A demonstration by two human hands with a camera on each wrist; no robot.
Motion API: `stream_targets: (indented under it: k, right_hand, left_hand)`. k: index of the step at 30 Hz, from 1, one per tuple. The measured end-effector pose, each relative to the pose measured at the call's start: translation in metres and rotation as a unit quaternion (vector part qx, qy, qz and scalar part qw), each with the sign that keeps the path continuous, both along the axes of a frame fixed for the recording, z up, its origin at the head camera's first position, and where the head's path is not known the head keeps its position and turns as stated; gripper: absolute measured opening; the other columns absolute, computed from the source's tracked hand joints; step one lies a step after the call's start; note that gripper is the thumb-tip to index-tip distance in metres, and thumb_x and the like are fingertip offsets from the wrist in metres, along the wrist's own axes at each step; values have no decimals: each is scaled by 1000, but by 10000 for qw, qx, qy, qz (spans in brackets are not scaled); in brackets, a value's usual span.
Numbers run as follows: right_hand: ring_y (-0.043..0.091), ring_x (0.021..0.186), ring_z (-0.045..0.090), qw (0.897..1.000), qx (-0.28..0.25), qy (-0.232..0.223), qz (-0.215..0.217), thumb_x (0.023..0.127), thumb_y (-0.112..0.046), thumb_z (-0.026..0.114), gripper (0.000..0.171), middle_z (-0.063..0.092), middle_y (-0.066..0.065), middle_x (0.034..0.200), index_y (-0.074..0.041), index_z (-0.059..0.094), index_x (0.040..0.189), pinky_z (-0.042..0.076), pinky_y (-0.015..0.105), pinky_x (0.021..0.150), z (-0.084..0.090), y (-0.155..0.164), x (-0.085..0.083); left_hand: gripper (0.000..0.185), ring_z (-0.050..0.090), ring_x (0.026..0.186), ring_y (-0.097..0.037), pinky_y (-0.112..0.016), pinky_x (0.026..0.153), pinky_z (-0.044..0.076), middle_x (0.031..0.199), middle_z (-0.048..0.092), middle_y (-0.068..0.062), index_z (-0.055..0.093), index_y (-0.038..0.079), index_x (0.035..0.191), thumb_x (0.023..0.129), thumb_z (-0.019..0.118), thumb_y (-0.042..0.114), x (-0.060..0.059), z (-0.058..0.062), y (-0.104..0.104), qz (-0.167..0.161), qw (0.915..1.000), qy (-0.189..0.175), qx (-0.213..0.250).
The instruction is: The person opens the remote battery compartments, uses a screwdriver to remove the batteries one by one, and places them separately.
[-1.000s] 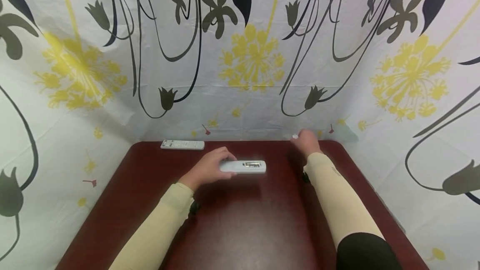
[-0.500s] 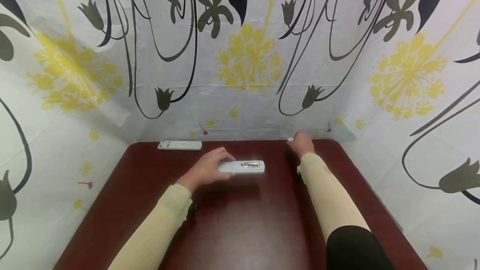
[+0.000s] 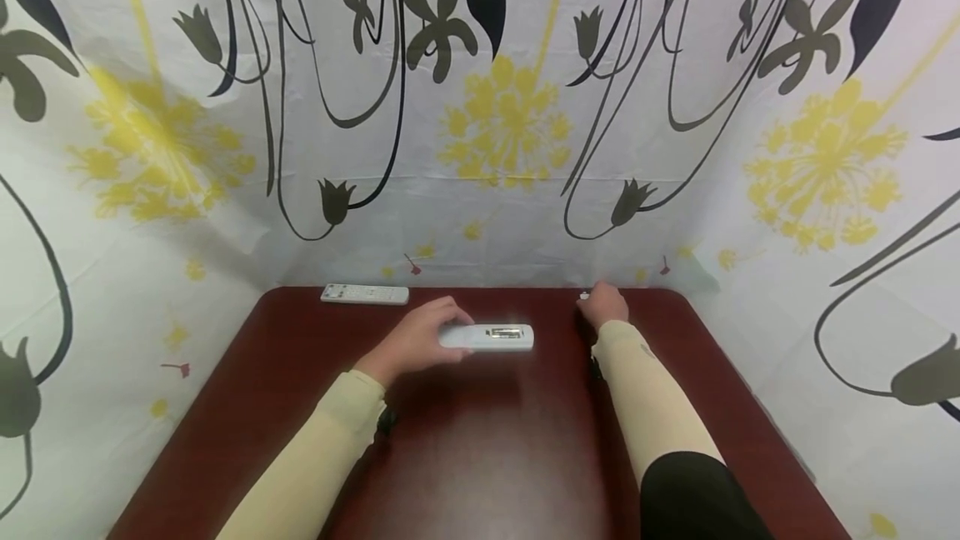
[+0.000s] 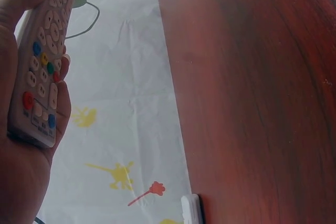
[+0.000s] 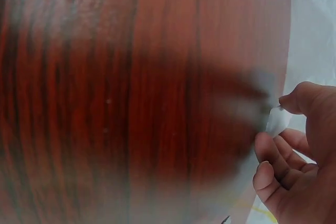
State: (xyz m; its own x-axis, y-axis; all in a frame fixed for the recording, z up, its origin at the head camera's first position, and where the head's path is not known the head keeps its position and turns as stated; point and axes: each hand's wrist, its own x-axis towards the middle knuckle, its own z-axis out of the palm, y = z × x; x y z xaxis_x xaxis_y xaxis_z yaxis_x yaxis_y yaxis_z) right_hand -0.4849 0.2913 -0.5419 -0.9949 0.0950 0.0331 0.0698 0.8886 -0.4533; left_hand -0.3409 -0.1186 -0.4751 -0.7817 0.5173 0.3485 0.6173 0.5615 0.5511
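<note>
Probably recording booth: curtain-walled [image 3: 495, 148] table [image 3: 480, 440].

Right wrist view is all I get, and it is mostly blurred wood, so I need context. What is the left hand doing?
Observer: The left hand grips a white remote, its open battery compartment facing up, in the head view.
Operator: Which way do its buttons face?
Observer: Down towards the table; the left wrist view shows the coloured buttons from below.
Operator: Is anything else on the table?
Observer: A second remote lies at the far left edge.
Operator: And the white bit at my fingertips?
Observer: The right hand pinches a small white piece near the far edge; I cannot tell what it is.
</note>
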Motion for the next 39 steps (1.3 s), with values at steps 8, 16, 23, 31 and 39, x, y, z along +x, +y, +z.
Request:
stream_targets:
  k: [8, 16, 23, 31, 39]
  right_hand:
    - [32, 66, 61, 10000, -39, -37, -4, 104, -19, 68, 31, 66, 16, 73, -2, 64, 79, 51, 50, 65, -1, 1, 6]
    - [30, 64, 57, 9999, 36, -102, -28, 106, -23, 67, 38, 64, 14, 70, -6, 60, 73, 50, 49, 65, 2, 0, 6]
    - [29, 65, 55, 9998, 106, -135, -31, 108, -27, 67, 40, 61, 12, 69, -7, 59, 74, 50, 49, 67, 5, 2, 9]
    - [29, 62, 52, 10000, 38, 51, 61, 109, -27, 62, 46, 53, 7, 63, -10, 50, 68, 48, 49, 65, 8, 3, 13]
    - [23, 56, 36, 9991, -81, 297, 278, 104, -25, 63, 49, 32, -1, 58, -14, 38, 63, 39, 45, 59, 9, -4, 11]
  left_hand:
    - [37, 62, 95, -9, -33, 83, 56, 111, 64, 16, 77, 26, 118, 87, 95, 36, 0, 1, 2, 44, 10000, -45, -6]
    - [38, 62, 95, -9, -33, 83, 56, 111, 64, 16, 78, 26, 119, 87, 96, 36, -2, 0, 1, 30, 10000, -50, 47]
    - [38, 61, 96, -10, -34, 84, 56, 112, 64, 15, 77, 26, 120, 88, 95, 36, -3, -1, 1, 25, 10000, -66, 39]
    - [37, 62, 96, -10, -34, 84, 56, 112, 64, 15, 77, 26, 119, 88, 95, 36, -2, 0, 3, 13, 10000, -62, 54]
    - [37, 62, 96, -10, -34, 85, 56, 112, 64, 15, 77, 27, 120, 89, 94, 37, -2, 2, 4, -1, 9999, -146, 32]
